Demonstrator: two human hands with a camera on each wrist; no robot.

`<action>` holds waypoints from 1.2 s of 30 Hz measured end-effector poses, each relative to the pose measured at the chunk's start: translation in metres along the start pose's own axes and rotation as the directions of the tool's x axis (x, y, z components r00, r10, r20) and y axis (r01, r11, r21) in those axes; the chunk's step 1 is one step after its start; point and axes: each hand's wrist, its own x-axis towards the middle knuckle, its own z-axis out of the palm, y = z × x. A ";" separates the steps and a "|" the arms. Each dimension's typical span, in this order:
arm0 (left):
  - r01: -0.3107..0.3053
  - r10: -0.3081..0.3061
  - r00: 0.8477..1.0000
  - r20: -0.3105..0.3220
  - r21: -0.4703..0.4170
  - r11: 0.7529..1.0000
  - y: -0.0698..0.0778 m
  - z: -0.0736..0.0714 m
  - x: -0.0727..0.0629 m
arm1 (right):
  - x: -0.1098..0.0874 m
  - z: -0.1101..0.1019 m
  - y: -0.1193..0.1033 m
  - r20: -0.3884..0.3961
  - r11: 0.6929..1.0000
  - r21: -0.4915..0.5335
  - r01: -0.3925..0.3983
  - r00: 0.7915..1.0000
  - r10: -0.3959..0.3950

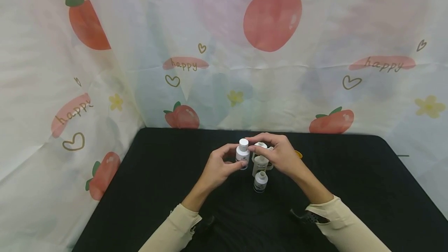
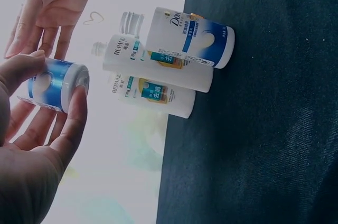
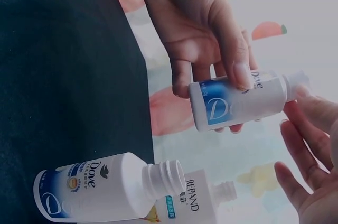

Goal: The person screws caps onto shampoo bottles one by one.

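Observation:
My left hand point(image 1: 218, 166) grips a small white Dove bottle point(image 1: 242, 156) with a blue lower label, holding it raised and upright, thumb in front and fingers behind. A white cap point(image 1: 243, 143) sits on its neck. My right hand point(image 1: 276, 153) is at that cap, thumb and index fingertips pinching it from the side, the other fingers spread in the right wrist view. Beside the held bottle, an uncapped Dove bottle point(image 3: 105, 187) stands on the table. White Repand bottles point(image 2: 158, 65) with open necks stand close behind it, partly hidden by my right hand in the head view.
The bottles stand in a tight group on a black-covered table point(image 1: 157, 189). A small yellow item point(image 1: 298, 154) shows behind my right wrist. A printed fabric backdrop point(image 1: 217, 88) borders the table's back and left.

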 end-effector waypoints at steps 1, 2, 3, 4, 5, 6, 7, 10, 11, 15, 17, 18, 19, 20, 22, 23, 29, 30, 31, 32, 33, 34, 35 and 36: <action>0.001 -0.001 1.000 -0.001 0.000 1.000 0.000 0.000 0.000 | 0.000 0.000 0.000 -0.001 1.000 0.007 -0.002 1.000 0.002; 0.001 -0.001 1.000 -0.002 -0.001 1.000 0.000 0.000 0.000 | 0.000 0.000 0.000 -0.004 1.000 0.011 -0.001 1.000 0.001; 0.001 -0.001 1.000 -0.002 -0.002 1.000 0.000 0.000 0.000 | 0.000 0.000 0.000 -0.008 1.000 0.010 0.000 1.000 0.000; 0.000 0.000 1.000 -0.002 -0.002 1.000 0.000 0.000 0.000 | 0.000 0.000 0.001 -0.012 1.000 0.010 0.001 1.000 -0.001; 0.000 0.000 1.000 -0.001 -0.003 1.000 0.000 0.000 0.000 | 0.001 0.000 0.001 -0.017 1.000 0.009 0.003 1.000 -0.003; -0.001 0.001 1.000 0.000 -0.005 1.000 0.001 0.001 -0.001 | 0.001 0.001 0.001 -0.023 1.000 0.007 0.007 1.000 -0.007; -0.001 0.001 1.000 0.000 -0.007 1.000 0.001 0.001 -0.001 | 0.001 0.001 0.002 -0.029 1.000 0.004 0.013 0.999 -0.013; 0.001 -0.001 1.000 0.002 -0.009 1.000 0.002 0.001 -0.001 | 0.002 0.003 0.002 -0.048 0.999 -0.004 0.032 0.998 -0.032; 0.001 -0.001 1.000 0.002 -0.012 1.000 0.002 0.001 -0.001 | 0.002 0.003 0.003 -0.052 0.999 -0.004 0.037 0.998 -0.037; 0.001 -0.001 1.000 0.002 -0.019 1.000 0.002 0.001 -0.001 | 0.003 0.004 0.003 -0.061 0.999 0.006 0.040 0.997 -0.039; 0.001 -0.001 1.000 0.003 -0.022 1.000 0.002 0.001 0.000 | 0.003 0.005 0.003 -0.056 0.999 0.014 0.040 0.998 -0.039; 0.000 0.000 1.000 0.002 -0.022 1.000 0.002 0.001 -0.001 | 0.003 0.005 0.003 -0.053 0.999 0.016 0.038 0.998 -0.038; -0.001 0.001 1.000 0.001 -0.022 1.000 0.002 0.001 -0.001 | 0.002 0.005 0.003 -0.049 0.999 0.018 0.038 0.998 -0.037; -0.001 0.001 1.000 0.000 -0.020 1.000 0.002 0.001 -0.001 | 0.002 0.006 0.002 -0.044 0.999 0.015 0.037 0.998 -0.036; -0.003 0.003 1.000 0.000 -0.018 1.000 0.002 0.001 -0.001 | 0.002 0.006 0.002 -0.034 0.999 0.006 0.038 0.999 -0.038; -0.004 0.004 1.000 -0.001 -0.016 1.000 0.002 0.001 -0.001 | 0.002 0.007 0.001 -0.029 0.999 0.000 0.039 0.999 -0.039; -0.017 0.017 1.000 -0.006 -0.019 1.000 0.003 0.001 -0.001 | 0.003 0.008 0.000 0.000 0.999 -0.004 0.042 0.999 -0.042; -0.019 0.019 1.000 -0.006 -0.019 1.000 0.003 0.001 -0.001 | 0.003 0.009 0.000 0.004 0.999 -0.002 0.042 0.999 -0.042; -0.022 0.022 1.000 -0.005 -0.017 1.000 0.003 0.001 -0.001 | 0.003 0.009 0.001 0.006 0.999 0.003 0.039 0.999 -0.039; -0.025 0.025 1.000 -0.005 -0.017 1.000 0.003 0.001 -0.001 | 0.003 0.009 0.001 0.008 0.999 0.006 0.038 0.999 -0.038; -0.027 0.027 1.000 -0.005 -0.017 0.999 0.003 0.001 -0.001 | 0.003 0.009 0.001 0.009 0.999 0.007 0.037 0.999 -0.037; -0.030 0.030 1.000 -0.004 -0.021 0.999 0.003 0.001 -0.001 | 0.003 0.010 0.001 0.009 0.999 0.008 0.036 0.999 -0.036; -0.032 0.032 0.999 -0.003 -0.023 0.999 0.003 0.001 -0.001 | 0.003 0.010 0.001 0.009 0.999 0.008 0.035 0.999 -0.035; -0.033 0.033 0.999 -0.002 -0.028 0.999 0.003 0.001 -0.001 | 0.003 0.010 0.001 0.007 0.999 0.008 0.033 0.999 -0.033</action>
